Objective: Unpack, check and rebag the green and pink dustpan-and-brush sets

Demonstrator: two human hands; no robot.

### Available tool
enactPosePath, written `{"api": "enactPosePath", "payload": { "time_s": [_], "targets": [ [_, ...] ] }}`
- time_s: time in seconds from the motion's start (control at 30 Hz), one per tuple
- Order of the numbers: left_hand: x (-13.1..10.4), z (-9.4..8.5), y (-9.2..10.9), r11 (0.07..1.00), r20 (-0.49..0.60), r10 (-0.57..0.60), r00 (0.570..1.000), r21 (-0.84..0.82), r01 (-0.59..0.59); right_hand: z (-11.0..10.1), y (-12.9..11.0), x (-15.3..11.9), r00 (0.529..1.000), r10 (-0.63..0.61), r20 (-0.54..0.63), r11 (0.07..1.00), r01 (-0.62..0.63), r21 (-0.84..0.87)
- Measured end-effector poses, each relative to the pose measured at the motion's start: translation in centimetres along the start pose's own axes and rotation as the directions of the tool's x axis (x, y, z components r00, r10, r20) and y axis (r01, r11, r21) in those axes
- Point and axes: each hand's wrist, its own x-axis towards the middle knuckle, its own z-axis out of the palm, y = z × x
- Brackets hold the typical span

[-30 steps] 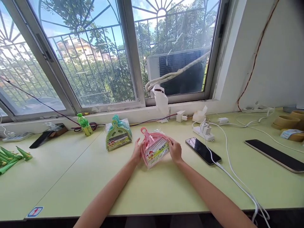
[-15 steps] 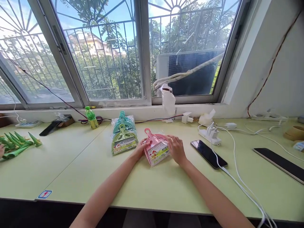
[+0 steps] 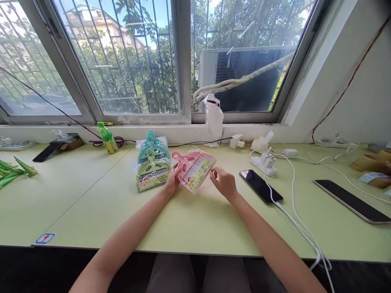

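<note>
A pink dustpan and brush set [image 3: 197, 169] in clear wrapping, with a printed label, is tilted above the table. My left hand [image 3: 173, 179] is closed on its left side, near the handle. At the packet's right edge, my right hand [image 3: 224, 182] has its fingers curled in a pinch, seemingly on the clear wrapping; the fingertips are partly hidden. Just left of my left hand lies a green dustpan and brush set [image 3: 154, 173], also wrapped. Behind it, overlapping, are turquoise dustpan sets [image 3: 152, 148] in clear plastic.
On the right lie a phone [image 3: 261, 187] with white cables across it, a power strip [image 3: 264, 165] and a flat dark slab [image 3: 351, 201]. A green bottle [image 3: 107, 138] stands by the window sill. Green pointed items [image 3: 24, 167] lie far left; tape rolls [image 3: 369, 162] sit far right.
The pink dustpan set has been lifted and turned, its label end swinging up to the right. My right hand has shifted from its upper right side to its right edge, fingers more curled. The view has tipped down.
</note>
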Motion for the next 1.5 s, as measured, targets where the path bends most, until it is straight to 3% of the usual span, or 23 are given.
{"api": "enactPosePath", "payload": {
  "time_s": [0.13,0.23,0.33,0.5,0.6,0.8,0.93,1.03,1.13,1.2,1.3,1.4,1.5],
  "targets": [
    [-0.2,0.3,-0.1,0.998,-0.042,-0.041,0.998,-0.053,0.038,0.4,0.0,0.5,0.981,0.176,0.085,0.969,-0.188,0.161],
    [-0.5,0.4,-0.1,0.997,-0.033,-0.066,0.997,-0.04,0.064,1.2,0.7,0.7,0.943,0.266,0.199,0.848,-0.327,0.417],
    [-0.4,0.5,0.0,0.997,0.025,-0.071,0.997,-0.012,0.072,2.0,1.3,0.7,0.916,0.318,0.246,0.735,-0.402,0.546],
    [0.0,-0.1,0.0,0.993,0.138,-0.115,0.984,0.055,0.108,2.8,2.0,0.9,0.906,0.387,0.171,0.674,-0.405,0.618],
    [0.4,-0.4,-0.2,0.992,0.084,-0.111,0.99,0.063,0.106,2.6,2.5,1.3,0.891,0.419,0.175,0.649,-0.429,0.628],
    [1.2,-0.3,-0.5,0.999,-0.065,0.015,0.998,0.048,-0.012,1.4,3.3,1.9,0.893,0.423,0.152,0.644,-0.415,0.643],
    [1.3,-0.1,0.4,0.995,-0.062,0.081,0.995,0.07,-0.077,0.5,3.2,2.3,0.908,0.361,0.212,0.585,-0.397,0.707],
    [0.8,-0.2,2.0,0.959,-0.018,0.189,0.982,0.219,-0.18,-0.1,3.1,2.3,0.919,0.316,0.234,0.562,-0.381,0.734],
    [0.2,-0.3,3.8,0.803,0.023,0.447,0.894,0.43,-0.413,-0.5,3.2,2.1,0.938,0.244,0.247,0.603,-0.346,0.719],
    [0.0,-0.1,4.4,0.671,0.106,0.524,0.845,0.56,-0.486,-0.6,3.0,2.0,0.944,0.209,0.257,0.652,-0.33,0.682],
    [-0.1,0.2,4.3,0.586,0.181,0.437,0.881,0.686,-0.431,-1.1,2.3,1.8,0.957,0.127,0.262,0.734,-0.268,0.623],
    [0.0,0.4,3.8,0.619,0.191,0.301,0.934,0.706,-0.344,-2.0,1.1,1.6,0.973,0.013,0.232,0.83,-0.14,0.541],
    [-0.2,0.4,3.8,0.669,0.178,0.223,0.959,0.687,-0.283,-2.9,0.1,1.5,0.979,0.012,0.202,0.917,-0.091,0.388]
  ]
}}
